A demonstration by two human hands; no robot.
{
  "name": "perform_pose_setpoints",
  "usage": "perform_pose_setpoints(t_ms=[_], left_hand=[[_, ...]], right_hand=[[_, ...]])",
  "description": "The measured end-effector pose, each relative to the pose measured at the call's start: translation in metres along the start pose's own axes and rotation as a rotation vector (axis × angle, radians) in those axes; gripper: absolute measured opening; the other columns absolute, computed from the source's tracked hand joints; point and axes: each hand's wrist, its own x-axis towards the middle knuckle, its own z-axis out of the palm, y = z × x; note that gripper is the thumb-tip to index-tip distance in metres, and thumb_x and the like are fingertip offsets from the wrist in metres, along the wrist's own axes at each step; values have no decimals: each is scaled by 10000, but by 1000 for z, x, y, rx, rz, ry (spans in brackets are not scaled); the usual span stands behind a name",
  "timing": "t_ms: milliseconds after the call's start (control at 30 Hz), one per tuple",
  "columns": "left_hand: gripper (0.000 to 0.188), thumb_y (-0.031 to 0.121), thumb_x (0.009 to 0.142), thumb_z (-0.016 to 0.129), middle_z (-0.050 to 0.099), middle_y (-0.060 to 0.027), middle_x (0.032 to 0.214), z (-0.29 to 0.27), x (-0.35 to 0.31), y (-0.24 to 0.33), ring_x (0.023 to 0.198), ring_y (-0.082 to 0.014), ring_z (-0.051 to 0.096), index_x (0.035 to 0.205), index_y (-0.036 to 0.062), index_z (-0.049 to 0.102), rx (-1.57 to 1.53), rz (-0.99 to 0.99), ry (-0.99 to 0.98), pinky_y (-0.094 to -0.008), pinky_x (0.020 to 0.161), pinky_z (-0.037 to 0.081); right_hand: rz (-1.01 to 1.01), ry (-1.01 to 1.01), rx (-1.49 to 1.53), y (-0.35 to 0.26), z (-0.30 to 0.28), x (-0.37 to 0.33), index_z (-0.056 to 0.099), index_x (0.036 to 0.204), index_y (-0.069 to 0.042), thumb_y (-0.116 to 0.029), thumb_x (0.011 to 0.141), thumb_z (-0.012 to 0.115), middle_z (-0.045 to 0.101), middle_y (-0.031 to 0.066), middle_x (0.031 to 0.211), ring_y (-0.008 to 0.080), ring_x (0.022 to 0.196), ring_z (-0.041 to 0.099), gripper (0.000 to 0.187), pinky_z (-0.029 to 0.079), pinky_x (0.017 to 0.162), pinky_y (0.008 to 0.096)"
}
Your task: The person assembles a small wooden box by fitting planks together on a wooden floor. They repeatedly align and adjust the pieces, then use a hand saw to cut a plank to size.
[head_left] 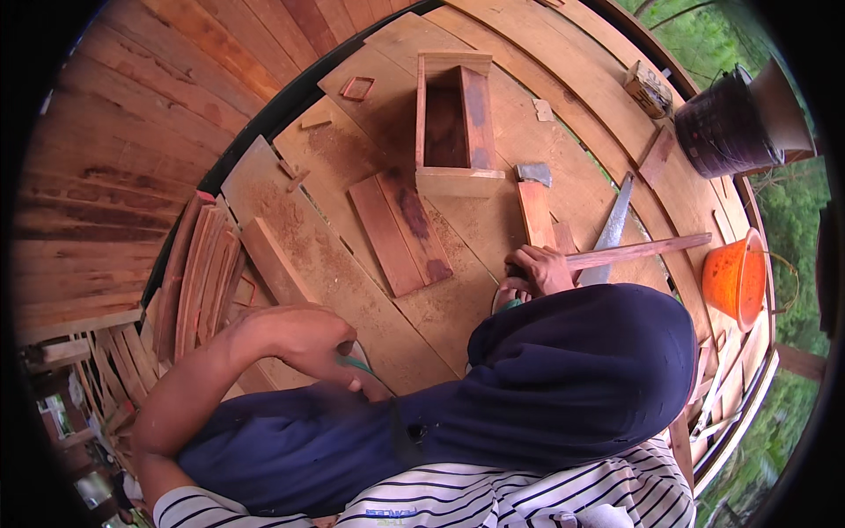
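My right hand [543, 267] is closed round the near end of a narrow reddish wooden strip [647, 250], which points out to the right. A dark bit shows at its fingers, too small to name. Beside that hand lie a handsaw [616, 220] and a hatchet-like tool [533, 207] with a grey metal head and a wooden handle. My left hand [319, 343] hangs bent over by my left foot and its green sandal strap; its fingertips are hidden. Ahead stands an open wooden box [421, 114], with two joined dark boards [400, 231] lying flat nearer to me.
Sawdust and small offcuts lie on the plank floor [352, 290]. Curved-looking boards [195, 277] are stacked at left beside a loose plank [275, 264]. At right stand an orange bucket [732, 280], a dark bucket [726, 123] and a small box [648, 90]. Greenery shows past the edge.
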Motion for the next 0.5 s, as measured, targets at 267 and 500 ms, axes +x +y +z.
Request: perform_pose_setpoints(t_ms=[267, 500], left_hand=[[689, 593, 805, 754, 734, -163, 926, 38, -11, -29, 900, -345, 713, 1109, -22, 701, -143, -21, 81, -429, 813, 546], [596, 543, 852, 735, 742, -163, 947, 75, 0, -50, 957, -364, 710, 1112, 8, 708, -254, -106, 213, -446, 833, 539]], right_hand=[[-212, -229, 149, -16, 58, 70, 568, 1296, -138, -275, 868, 751, 632, 86, 1068, 340, 1000, 661, 485, 549, 855, 436], [-207, -261, 62, -23, 64, 65, 596, 1322, -158, -256, 841, 778, 629, 102, 1122, 307, 1065, 652, 523, 538, 906, 407]])
